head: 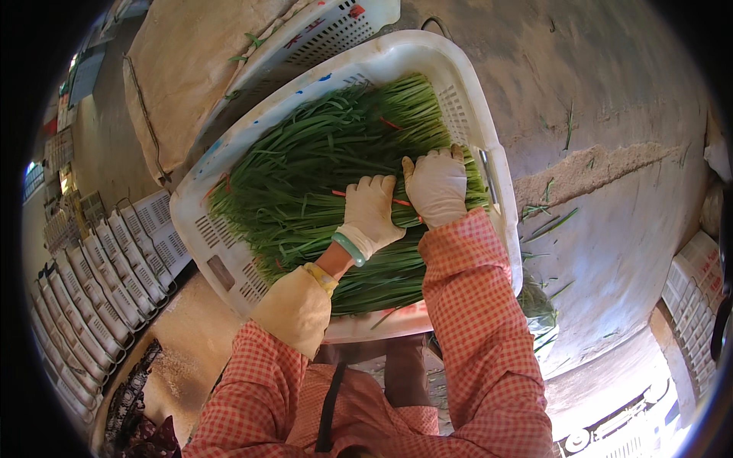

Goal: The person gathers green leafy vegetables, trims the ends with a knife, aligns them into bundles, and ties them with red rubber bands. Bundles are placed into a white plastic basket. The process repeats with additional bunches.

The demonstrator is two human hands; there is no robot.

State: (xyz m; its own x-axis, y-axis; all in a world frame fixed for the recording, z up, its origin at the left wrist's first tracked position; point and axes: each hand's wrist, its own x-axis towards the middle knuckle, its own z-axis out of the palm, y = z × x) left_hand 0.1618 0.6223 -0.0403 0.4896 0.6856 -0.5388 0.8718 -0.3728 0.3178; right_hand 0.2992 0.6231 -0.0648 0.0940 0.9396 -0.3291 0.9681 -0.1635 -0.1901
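Note:
A white plastic crate [475, 80] lies before me, filled with bundles of long green leafy stalks, apparently Chinese chives [320, 143]. Red ties circle some bundles. My left hand [372, 214], in a whitish glove with a green cuff, presses on the leaves near the crate's middle, beside a red tie. My right hand [436, 186], in a similar glove, rests on the pale stem ends at the crate's right side. The fingers of both hands are bent down into the chives; whether they grip a bundle cannot be told.
Another white crate [332, 40] stands beyond, next to a tan cloth cover [183, 63]. A row of white crates [114, 286] stands at the left. Loose green leaves [550, 226] and a plastic bag [538, 309] lie on the right. More stacked crates [693, 297] stand far right.

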